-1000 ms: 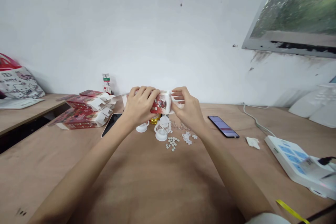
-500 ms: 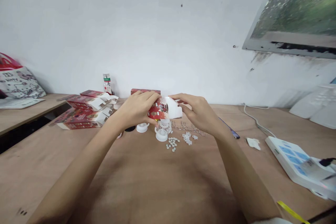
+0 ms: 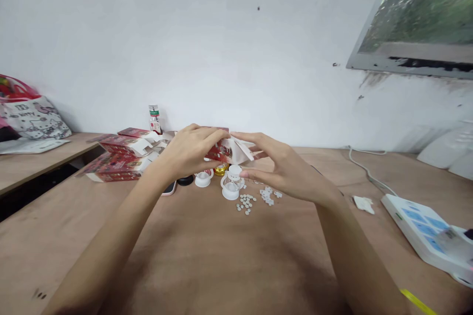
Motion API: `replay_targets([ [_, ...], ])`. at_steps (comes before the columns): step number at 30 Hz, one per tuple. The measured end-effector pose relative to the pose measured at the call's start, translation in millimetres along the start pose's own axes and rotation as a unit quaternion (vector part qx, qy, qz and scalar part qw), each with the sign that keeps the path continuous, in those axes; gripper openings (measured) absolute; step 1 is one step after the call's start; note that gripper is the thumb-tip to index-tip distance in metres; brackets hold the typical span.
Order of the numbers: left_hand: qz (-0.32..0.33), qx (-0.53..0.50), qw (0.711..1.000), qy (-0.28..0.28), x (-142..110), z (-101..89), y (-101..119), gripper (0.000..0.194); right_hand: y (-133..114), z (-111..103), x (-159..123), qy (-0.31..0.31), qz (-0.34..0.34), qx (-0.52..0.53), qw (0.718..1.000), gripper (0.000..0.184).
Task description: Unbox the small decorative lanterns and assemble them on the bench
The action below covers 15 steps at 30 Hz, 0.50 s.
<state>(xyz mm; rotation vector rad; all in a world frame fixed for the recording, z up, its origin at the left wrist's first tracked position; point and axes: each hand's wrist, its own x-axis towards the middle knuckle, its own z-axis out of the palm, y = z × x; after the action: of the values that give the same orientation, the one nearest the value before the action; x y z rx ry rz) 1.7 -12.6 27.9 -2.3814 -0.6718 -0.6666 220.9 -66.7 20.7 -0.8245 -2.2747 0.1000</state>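
My left hand [image 3: 192, 150] is closed around a small red printed cardboard box [image 3: 220, 151], held above the table. White end flaps [image 3: 240, 151] stick out of the box on its right side. At these flaps is my right hand [image 3: 277, 163], its fingers stretched and the thumb apart below. Its fingertips reach the flaps; whether they press on them I cannot tell. Just under the box stands a clear and white lantern-shaped piece [image 3: 231, 188]. Another white-rimmed piece [image 3: 203, 179] and a gold one [image 3: 220, 170] stand to its left.
Small white discs [image 3: 246, 203] and white plastic bits [image 3: 269, 196] lie on the table. Several red boxes [image 3: 121, 165] are stacked at left, by a small bottle [image 3: 154, 120]. A power strip [image 3: 424, 236], crumpled tissue [image 3: 364, 204] and cable [image 3: 364, 172] lie at right.
The white flaps have tilted and folded partly inward under my right hand. My right thumb has dropped away from the box. The view has shifted slightly left.
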Motion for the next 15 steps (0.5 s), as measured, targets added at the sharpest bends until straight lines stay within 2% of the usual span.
replay_targets([
  [2,-0.007,-0.024,1.0,-0.005,-0.6,-3.4,3.5,0.042,0.1,1.7,-0.2,0.015,-0.012,-0.008,1.0,0.061],
  [4,-0.016,-0.046,0.999,-0.025,-0.4,-6.7,9.1,0.049,-0.2,3.8,0.0,0.017,-0.012,-0.014,1.0,0.059],
  [6,-0.024,-0.057,0.997,-0.054,-0.1,-10.3,12.2,0.05,-0.5,5.5,0.2,0.014,-0.007,-0.02,1.0,0.056],
  [8,-0.036,-0.051,0.995,-0.082,-2.3,-14.8,6.2,0.048,-0.4,5.7,0.0,0.013,-0.01,-0.029,0.999,0.053],
  [10,-0.074,-0.014,0.993,-0.093,-10.4,-20.8,-12.8,0.049,0.0,3.6,-1.4,0.019,-0.011,-0.04,0.999,0.051],
  [11,-0.115,0.018,0.99,-0.082,-17.6,-24.2,-26.8,0.05,0.1,1.8,-2.6,0.027,-0.009,-0.047,0.999,0.049],
  [13,-0.19,0.074,0.978,-0.053,-38.2,-31.1,-60.0,0.053,-0.2,-3.1,-5.6,0.047,0.001,-0.064,0.997,0.045],
  [15,-0.272,0.098,0.956,-0.041,-65.5,-35.9,-93.3,0.046,-0.9,-8.1,-8.8,0.058,0.013,-0.084,0.995,0.038],
])
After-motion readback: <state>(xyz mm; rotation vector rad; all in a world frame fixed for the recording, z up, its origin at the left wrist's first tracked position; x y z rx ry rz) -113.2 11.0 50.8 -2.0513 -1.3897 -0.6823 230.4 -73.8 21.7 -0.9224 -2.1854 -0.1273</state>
